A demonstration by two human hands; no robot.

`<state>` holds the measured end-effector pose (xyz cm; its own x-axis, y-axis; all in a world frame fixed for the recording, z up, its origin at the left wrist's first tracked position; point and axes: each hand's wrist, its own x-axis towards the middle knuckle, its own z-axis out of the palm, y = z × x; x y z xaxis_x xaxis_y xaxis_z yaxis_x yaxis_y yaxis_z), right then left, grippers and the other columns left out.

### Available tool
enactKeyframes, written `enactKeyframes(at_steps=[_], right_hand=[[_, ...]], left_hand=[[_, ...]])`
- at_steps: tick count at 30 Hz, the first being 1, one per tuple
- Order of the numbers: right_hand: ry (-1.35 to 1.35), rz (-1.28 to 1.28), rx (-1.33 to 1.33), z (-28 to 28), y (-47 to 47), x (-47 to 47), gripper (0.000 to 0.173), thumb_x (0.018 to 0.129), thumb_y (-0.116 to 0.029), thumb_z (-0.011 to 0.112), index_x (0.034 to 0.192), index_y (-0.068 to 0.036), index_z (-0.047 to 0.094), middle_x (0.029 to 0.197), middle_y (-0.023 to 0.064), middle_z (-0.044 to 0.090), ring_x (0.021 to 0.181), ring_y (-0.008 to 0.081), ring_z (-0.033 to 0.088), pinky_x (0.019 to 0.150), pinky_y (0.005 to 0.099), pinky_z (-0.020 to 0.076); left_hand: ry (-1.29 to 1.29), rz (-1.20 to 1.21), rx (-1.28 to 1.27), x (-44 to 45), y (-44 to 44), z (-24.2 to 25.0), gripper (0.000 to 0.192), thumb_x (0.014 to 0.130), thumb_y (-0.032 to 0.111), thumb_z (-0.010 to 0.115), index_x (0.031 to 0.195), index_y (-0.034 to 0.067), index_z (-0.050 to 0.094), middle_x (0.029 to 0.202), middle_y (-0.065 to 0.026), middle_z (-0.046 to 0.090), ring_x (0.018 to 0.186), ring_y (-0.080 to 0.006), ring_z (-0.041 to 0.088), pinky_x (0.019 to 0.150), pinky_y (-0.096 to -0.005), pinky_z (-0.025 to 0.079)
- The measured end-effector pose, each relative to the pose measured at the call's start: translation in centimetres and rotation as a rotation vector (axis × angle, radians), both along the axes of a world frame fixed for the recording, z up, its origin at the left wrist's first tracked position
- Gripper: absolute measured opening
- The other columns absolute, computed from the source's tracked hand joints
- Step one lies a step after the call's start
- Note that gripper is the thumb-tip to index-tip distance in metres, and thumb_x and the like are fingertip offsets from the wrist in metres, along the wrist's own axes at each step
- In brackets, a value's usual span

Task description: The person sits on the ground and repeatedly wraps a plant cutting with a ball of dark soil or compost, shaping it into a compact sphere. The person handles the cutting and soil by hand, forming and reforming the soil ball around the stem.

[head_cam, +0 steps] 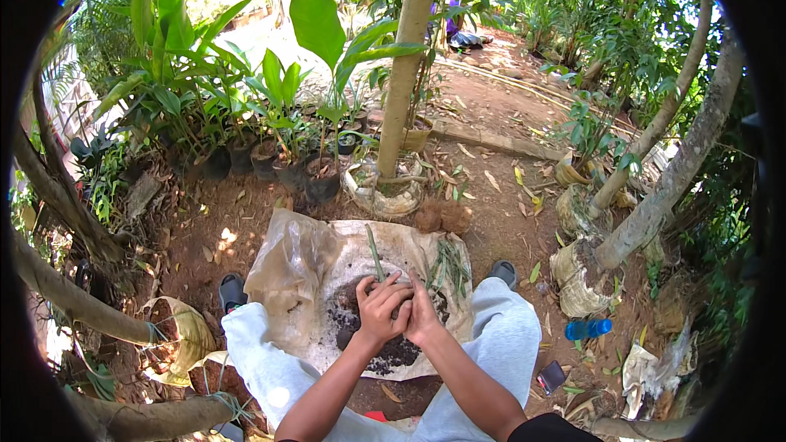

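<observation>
My left hand (382, 310) and my right hand (424, 313) are cupped together over the middle of a pale woven sack (307, 313). From between them a green stem cutting (373, 248) points up and away, its lower end hidden by my fingers. Whatever surrounds that lower end is mostly covered by the palms. Dark soil (393, 353) lies heaped on the sack beneath and around my hands. A bunch of narrow green leaves (450, 267) rests on the sack's right side. Clear plastic sheeting (291, 252) covers its left part.
Fibrous brown husks (442, 216) sit past the sack's far edge. A tree trunk (402, 73) rises from a bagged root ball (384, 191). Potted plants (319, 178) line the far left. A blue bottle (588, 329) and a dark phone-like object (551, 377) lie to the right.
</observation>
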<state>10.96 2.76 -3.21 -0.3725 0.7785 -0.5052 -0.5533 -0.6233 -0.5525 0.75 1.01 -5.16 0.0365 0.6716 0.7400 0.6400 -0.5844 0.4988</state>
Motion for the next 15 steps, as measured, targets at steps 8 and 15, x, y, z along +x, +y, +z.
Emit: enactKeyframes(at_steps=[8,15], right_hand=[[0.007,-0.066,0.058,1.7,0.9,0.4,0.034,0.093,-0.028,0.059,0.112,0.000,0.062,0.094,0.0081,0.069,0.081,0.0169,0.066,0.075,0.0301,0.0528],[-0.543,-0.044,0.664,0.5,-1.4,-2.8,0.030,0.095,-0.018,0.055,0.119,0.000,0.061,0.108,0.0132,0.066,0.100,0.0199,0.062,0.090,0.0315,0.0467]], left_hand=[[-0.448,-0.001,-0.365,0.6,0.3,1.8,0.071,0.095,0.059,0.024,0.145,0.008,0.033,0.143,-0.0147,0.041,0.130,-0.0283,0.041,0.108,-0.0509,0.011],[-1.614,-0.387,-0.983,-1.3,0.3,1.7,0.068,0.097,0.060,0.030,0.138,0.007,0.040,0.118,-0.0115,0.057,0.109,-0.0248,0.056,0.097,-0.0394,0.045]])
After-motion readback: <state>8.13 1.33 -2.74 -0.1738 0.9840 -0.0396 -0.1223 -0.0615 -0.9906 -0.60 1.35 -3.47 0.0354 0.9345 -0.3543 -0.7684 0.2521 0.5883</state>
